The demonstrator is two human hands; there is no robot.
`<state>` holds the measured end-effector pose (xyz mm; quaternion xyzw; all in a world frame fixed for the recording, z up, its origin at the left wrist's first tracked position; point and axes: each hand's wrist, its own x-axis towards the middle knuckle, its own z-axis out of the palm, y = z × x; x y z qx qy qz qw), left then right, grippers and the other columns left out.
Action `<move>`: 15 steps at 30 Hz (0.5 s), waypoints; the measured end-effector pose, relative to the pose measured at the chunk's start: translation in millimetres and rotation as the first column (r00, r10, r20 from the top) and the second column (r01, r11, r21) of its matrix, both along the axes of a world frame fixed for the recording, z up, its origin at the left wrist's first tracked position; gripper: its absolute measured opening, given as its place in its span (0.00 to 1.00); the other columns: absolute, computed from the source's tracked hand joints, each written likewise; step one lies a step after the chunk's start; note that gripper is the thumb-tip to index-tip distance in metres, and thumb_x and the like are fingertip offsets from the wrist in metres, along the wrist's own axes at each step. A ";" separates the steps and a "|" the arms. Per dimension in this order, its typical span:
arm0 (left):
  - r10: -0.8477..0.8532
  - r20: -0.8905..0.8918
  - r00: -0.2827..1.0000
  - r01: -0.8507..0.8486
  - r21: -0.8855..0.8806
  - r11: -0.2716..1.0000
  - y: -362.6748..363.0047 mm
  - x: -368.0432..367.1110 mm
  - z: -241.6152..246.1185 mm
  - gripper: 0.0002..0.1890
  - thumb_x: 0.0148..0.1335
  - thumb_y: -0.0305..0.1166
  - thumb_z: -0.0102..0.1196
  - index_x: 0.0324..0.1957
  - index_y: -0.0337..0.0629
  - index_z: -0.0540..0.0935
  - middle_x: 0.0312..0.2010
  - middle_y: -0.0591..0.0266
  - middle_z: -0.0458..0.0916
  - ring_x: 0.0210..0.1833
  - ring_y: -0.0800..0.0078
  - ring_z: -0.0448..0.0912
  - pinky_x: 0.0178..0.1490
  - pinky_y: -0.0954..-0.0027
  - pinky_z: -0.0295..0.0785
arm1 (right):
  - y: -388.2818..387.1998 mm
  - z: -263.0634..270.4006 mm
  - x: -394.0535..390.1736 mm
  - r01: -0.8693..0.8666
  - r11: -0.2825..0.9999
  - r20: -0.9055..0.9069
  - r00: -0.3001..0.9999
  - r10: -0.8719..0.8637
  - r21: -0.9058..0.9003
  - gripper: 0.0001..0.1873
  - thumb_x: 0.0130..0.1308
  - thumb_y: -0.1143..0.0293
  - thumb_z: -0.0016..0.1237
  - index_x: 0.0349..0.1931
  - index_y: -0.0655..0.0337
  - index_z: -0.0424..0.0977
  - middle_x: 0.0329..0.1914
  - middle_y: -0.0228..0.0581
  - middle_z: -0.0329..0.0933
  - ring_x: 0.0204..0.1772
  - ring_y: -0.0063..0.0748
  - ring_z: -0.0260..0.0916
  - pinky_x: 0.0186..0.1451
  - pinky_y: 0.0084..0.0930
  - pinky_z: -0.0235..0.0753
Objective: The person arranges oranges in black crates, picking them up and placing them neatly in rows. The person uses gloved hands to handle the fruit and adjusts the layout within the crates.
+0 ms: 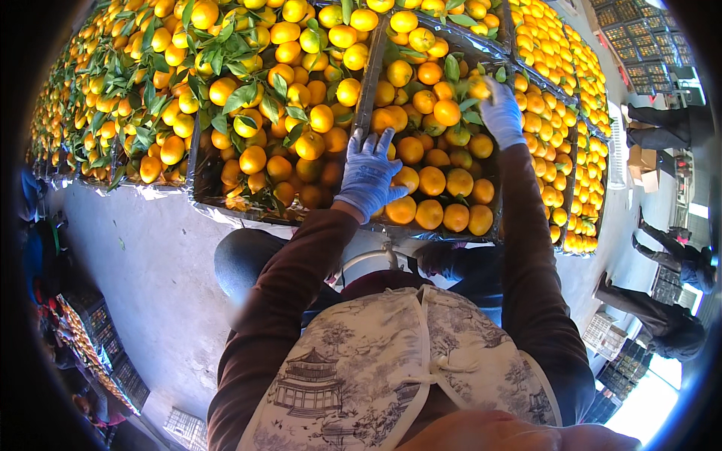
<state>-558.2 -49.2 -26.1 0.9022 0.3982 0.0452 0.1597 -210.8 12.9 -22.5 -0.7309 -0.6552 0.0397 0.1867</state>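
My left hand (369, 177), in a pale blue glove, rests with fingers spread over the near part of the dark divider (370, 84) between two crate sections. To its right lie rows of orange mandarins (432, 180), the nearest ones in fairly even lines. Higher up on the right, my right hand (502, 113), gloved alike, has its fingers on a yellow-orange mandarin (478, 88); both are blurred. Green leaves (472, 113) lie beside that fruit. Left of the divider, loose mandarins (309, 146) with leaves sit at different depths in a plastic-lined section (194, 152).
More leafy mandarins (152, 84) are heaped at the left; sorted rows (550, 118) fill the crates at the right. My knees (248, 259) are close to the crate's front edge. Several people (660, 310) and stacked crates (637, 51) stand across the concrete floor (135, 248).
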 end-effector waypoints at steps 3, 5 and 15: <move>0.000 0.004 1.000 0.000 0.009 1.000 0.0 0.2 -1.0 0.25 0.48 0.60 0.66 0.47 0.62 0.88 0.72 0.52 0.62 0.70 0.51 0.63 0.74 0.37 0.47 | 25.7 12.4 -58.4 -0.319 0.946 0.104 0.944 0.312 0.063 0.21 0.66 0.63 0.51 0.60 0.49 0.74 0.55 0.49 0.78 0.61 0.51 0.74 0.64 0.44 0.73; 0.006 0.015 1.000 -0.006 0.000 1.000 0.3 0.5 -0.9 0.25 0.48 0.60 0.66 0.47 0.62 0.88 0.72 0.52 0.62 0.71 0.51 0.63 0.74 0.37 0.47 | 52.4 13.4 -105.4 -0.325 0.941 0.139 0.932 0.335 -0.094 0.25 0.69 0.58 0.50 0.66 0.46 0.70 0.65 0.50 0.74 0.69 0.49 0.69 0.70 0.40 0.69; 0.015 0.012 1.000 -0.015 -0.051 0.999 1.0 0.0 1.1 0.26 0.48 0.59 0.66 0.48 0.62 0.87 0.74 0.52 0.61 0.71 0.51 0.62 0.75 0.38 0.46 | 84.2 -11.9 -125.6 -0.042 0.983 -0.416 0.909 -0.036 -0.178 0.43 0.54 0.55 0.68 0.68 0.64 0.67 0.57 0.52 0.79 0.57 0.43 0.79 0.61 0.36 0.78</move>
